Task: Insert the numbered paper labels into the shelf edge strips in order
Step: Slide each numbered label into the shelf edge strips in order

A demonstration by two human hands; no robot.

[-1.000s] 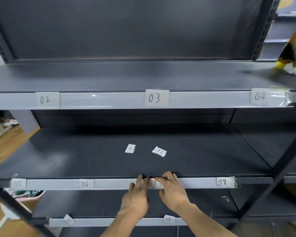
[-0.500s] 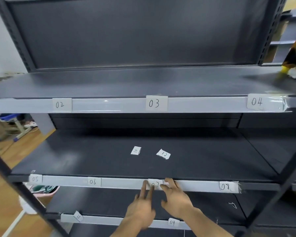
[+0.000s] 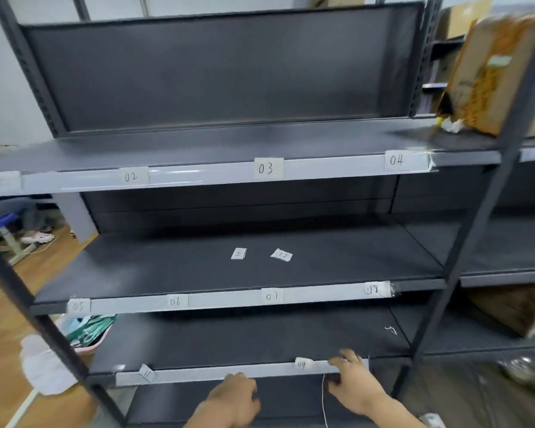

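Labels, numbered, paper, entered by shelf. Top strip [image 3: 198, 177], left to right: 02 [image 3: 131, 177], 03 [image 3: 266, 168], 04 [image 3: 396, 160], each seated in the strip; a blurred paper at the far left end, number unreadable to us. Middle strip [image 3: 229, 299]: 05 [image 3: 78, 305], 06 [image 3: 175, 301], 07 [image 3: 271, 295], 08 [image 3: 372, 289], all seated, 08 at the right end beside crinkled tape. Bottom strip [image 3: 198, 372]: 11 [image 3: 146, 372], tilted, near the left end; 09 [image 3: 301, 363], right of centre, its top edge standing a little above the strip. Loose on the middle shelf [image 3: 167, 267], well back from the edge: two labels lying flat and near each other, 10 [image 3: 238, 253] on the left, 12 [image 3: 281, 255] on the right, the latter skewed.

Our left hand [image 3: 233, 400] sits just below the bottom strip, knuckles up, fingers curled under; we cannot tell whether it grips anything. Our right hand [image 3: 352, 387] rests on the bottom strip just right of 09, fingers [image 3: 349, 355] spread over the shelf lip, palm down, holding nothing we can see.

Also noted: a cardboard box [image 3: 494, 72] on the top shelf's right end; a thin white cord [image 3: 323, 400] hanging between our hands.
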